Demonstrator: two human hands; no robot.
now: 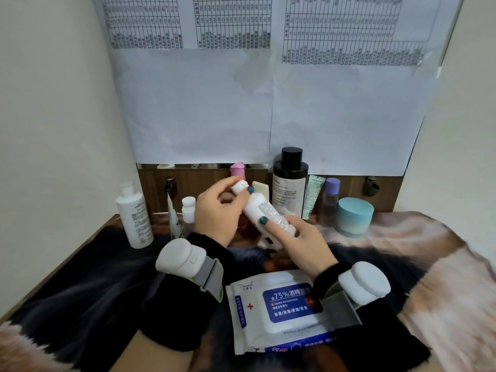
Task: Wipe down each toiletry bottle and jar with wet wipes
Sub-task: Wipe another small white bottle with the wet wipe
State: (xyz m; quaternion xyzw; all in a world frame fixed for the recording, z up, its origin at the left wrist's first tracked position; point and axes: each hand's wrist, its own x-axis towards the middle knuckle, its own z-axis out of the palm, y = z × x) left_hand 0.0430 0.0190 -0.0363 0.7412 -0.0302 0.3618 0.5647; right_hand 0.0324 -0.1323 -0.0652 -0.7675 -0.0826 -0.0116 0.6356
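Observation:
A small white bottle (261,210) is held tilted above the table, cap up and to the left. My left hand (217,210) pinches its white cap end with thumb and fingers. My right hand (303,240) grips the lower body, thumb across the label. A crumpled white wipe (268,241) shows under my right hand; whether it is held I cannot tell. The wet wipe pack (273,310), white with a blue label, lies flat on the table just below my wrists.
Along the back stand a white pump bottle (134,216), a thin tube (174,221), a small white-capped bottle (188,208), a pink-capped bottle (237,169), a dark black-capped bottle (290,181), a green tube (312,194), a purple-capped bottle (331,196) and a teal jar (354,216). A furry cloth (402,259) covers the table.

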